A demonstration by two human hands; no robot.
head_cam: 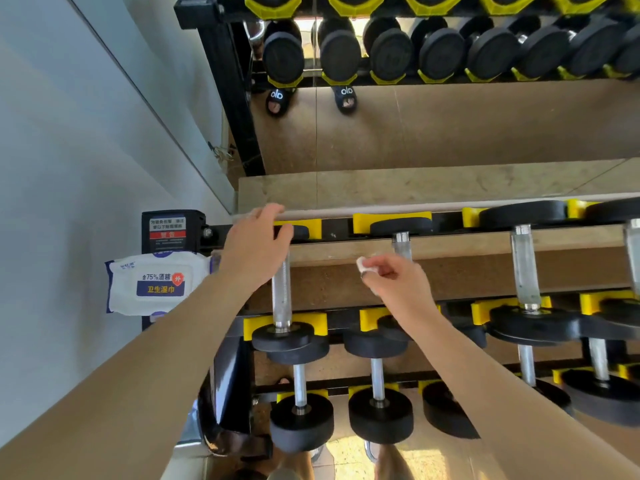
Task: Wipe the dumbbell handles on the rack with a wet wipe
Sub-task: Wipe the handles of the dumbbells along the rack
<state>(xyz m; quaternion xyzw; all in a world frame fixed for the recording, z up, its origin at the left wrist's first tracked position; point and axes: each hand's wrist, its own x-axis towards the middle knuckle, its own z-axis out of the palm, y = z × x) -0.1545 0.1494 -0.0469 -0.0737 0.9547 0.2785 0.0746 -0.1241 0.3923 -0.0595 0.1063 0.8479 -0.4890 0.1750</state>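
On the top tier of the rack point(341, 233), small dumbbells lie in yellow cradles point(391, 221), handles running front to back, black end discs at each end. The leftmost dumbbell point(282, 296) shows a knurled chrome handle, bare from below the left hand down to its near disc.

Left hand point(258, 244): palm down, fingers loosely curved and slightly spread, draped over the far end of the leftmost dumbbell. Fingertips rest at the far disc and its yellow cradle. It covers the upper part of that handle; whether it actually grips the bar cannot be told.

Right hand point(393, 277): fingers curled in, pinching a small balled-up white wipe point(364, 264) between thumb and fingertips. The wipe sits just beside the handle of the second dumbbell point(402, 242), slightly left of it; contact with the chrome cannot be confirmed. The hand hides the lower part of that handle.

Third dumbbell point(526, 268), to the right: handle fully exposed, no hand near it.

A pack of wet wipes point(156, 284), white with blue label, lies at the left end of the rack, below a black block carrying a warning sticker point(168, 230). Lower tier point(377, 386): larger dumbbells, untouched. A mirror point(450, 126) behind the rack reflects the dumbbells and two sandalled feet.
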